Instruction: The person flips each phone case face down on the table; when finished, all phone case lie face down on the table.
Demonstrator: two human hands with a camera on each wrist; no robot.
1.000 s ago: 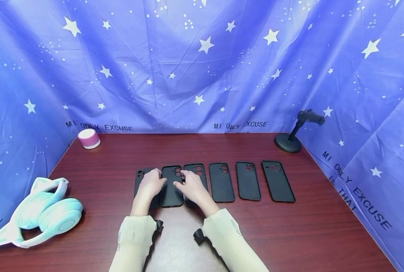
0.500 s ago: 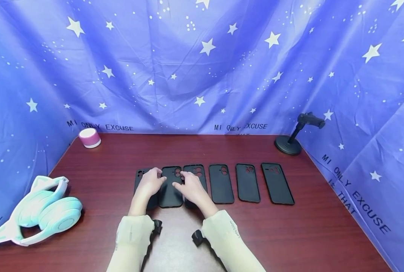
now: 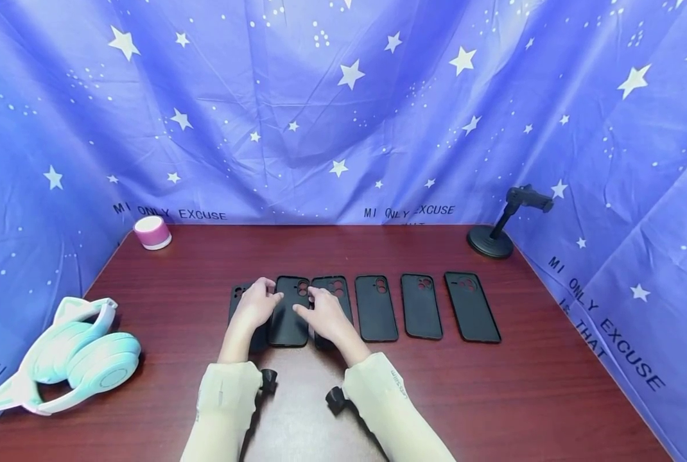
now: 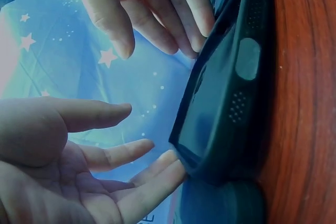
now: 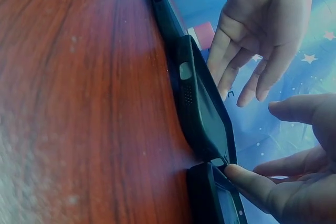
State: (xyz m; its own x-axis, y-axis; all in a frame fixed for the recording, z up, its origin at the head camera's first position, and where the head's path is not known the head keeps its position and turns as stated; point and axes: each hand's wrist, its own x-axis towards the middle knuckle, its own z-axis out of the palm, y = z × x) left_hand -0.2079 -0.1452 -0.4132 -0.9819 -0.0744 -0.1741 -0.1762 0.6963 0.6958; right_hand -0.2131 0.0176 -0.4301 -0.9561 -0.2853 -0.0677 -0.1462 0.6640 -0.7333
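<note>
A black phone case (image 3: 289, 311) was seen second from the left in a row of six cases on the dark red table (image 3: 494, 398). It was tipped up, with one long side raised over the leftmost case (image 3: 238, 301). It lay between the two hands. The left hand (image 3: 255, 306) was held loosely spread, with straight fingertips (image 4: 170, 167) touching its left edge. The right hand (image 3: 325, 314) was also spread, and one fingertip (image 5: 236, 174) was pressed to its right edge. Nothing was gripped.

Left hand (image 3: 255, 307), right hand (image 3: 327, 317) touch second black case (image 3: 289, 314); six-case row on table (image 3: 164, 308).
</note>
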